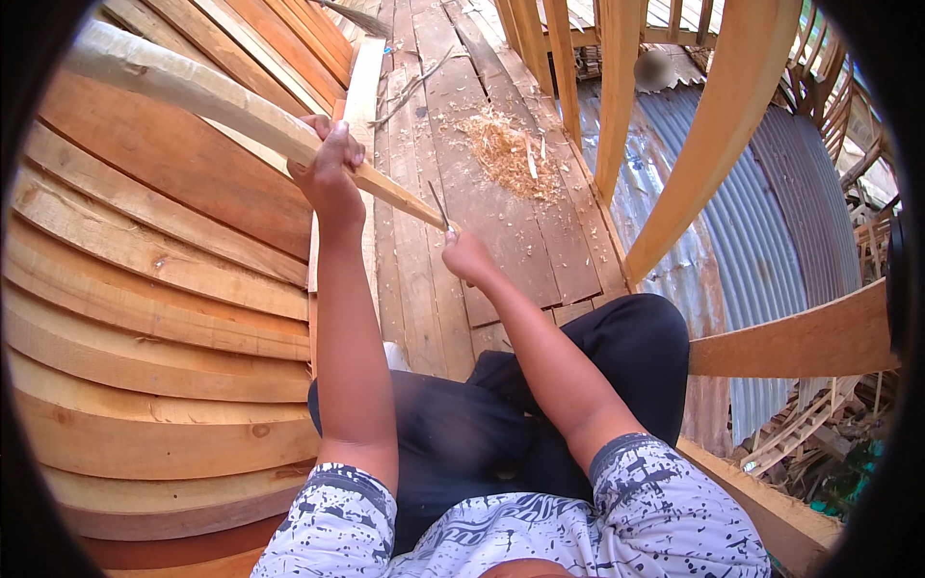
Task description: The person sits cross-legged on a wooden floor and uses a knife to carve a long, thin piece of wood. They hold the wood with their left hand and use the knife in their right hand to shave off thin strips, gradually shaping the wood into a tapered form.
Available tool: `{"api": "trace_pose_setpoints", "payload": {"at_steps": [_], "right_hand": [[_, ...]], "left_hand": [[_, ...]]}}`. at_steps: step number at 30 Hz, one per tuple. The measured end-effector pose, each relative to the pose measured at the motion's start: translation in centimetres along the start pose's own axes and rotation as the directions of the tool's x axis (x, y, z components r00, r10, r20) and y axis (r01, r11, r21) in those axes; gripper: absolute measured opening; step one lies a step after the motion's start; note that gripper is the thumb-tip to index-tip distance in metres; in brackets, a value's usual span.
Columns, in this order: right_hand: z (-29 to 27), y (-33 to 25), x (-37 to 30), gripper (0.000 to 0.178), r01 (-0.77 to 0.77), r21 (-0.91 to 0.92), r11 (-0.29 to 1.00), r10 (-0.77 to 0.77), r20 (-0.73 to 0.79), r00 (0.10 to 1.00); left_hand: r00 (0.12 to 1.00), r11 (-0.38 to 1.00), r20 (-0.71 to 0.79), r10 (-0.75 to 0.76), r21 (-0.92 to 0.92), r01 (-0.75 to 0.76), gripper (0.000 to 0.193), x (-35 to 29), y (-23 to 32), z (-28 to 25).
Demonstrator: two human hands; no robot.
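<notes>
A long pale wooden pole [207, 94] slants down from the upper left, its thinner end reaching toward the middle. My left hand [331, 169] is wrapped round the pole above that tapered end. Close to the tip, my right hand [466, 256] is closed on the handle of a knife; the handle is hidden in my fist. The narrow dark knife blade [436, 200] points up and away, beside the pole's tip. Whether the blade touches the wood, I cannot tell.
Curved planks [164, 337] form a wall on my left. Wood shavings [511, 154] lie heaped on the plank floor [501, 260] ahead. Upright timbers [617, 106] line the right side, with corrugated metal sheets [752, 241] beyond and below. My bent legs [617, 347] are close beneath my arms.
</notes>
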State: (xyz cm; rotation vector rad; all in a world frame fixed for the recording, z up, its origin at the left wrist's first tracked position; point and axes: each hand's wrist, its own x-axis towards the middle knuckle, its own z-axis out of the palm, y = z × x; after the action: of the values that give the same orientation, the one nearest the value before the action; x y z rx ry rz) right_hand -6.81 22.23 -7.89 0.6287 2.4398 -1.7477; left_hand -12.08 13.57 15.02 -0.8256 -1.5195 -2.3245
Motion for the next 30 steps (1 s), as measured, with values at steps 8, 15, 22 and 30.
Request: {"api": "trace_pose_setpoints", "payload": {"at_steps": [8,15,22,30], "right_hand": [[-0.3,-0.4,-0.4,0.047,-0.131,0.044,0.99,0.13,0.024,0.991],[-3.0,-8.2,-4.2,0.037,0.231,-0.06,0.971,-0.23,0.024,0.973],[-1.6,-2.3,-2.1,0.037,0.145,-0.111,0.983,-0.156,-0.102,0.982],[-2.4,-0.8,-1.9,0.031,0.177,-0.209,0.962,-0.208,-0.138,0.968]], "left_hand": [[0.973,0.987,0.225,-0.041,-0.14,0.074,0.019,-0.5,-0.2,-2.5],[0.946,0.976,0.319,-0.059,-0.182,0.122,0.022,-0.3,0.1,-4.5],[0.907,0.963,0.404,-0.121,-0.173,0.206,0.024,-0.1,0.1,-2.9],[0.738,0.902,0.664,-0.122,-0.236,0.361,0.023,1.6,-1.1,-0.8]]}}
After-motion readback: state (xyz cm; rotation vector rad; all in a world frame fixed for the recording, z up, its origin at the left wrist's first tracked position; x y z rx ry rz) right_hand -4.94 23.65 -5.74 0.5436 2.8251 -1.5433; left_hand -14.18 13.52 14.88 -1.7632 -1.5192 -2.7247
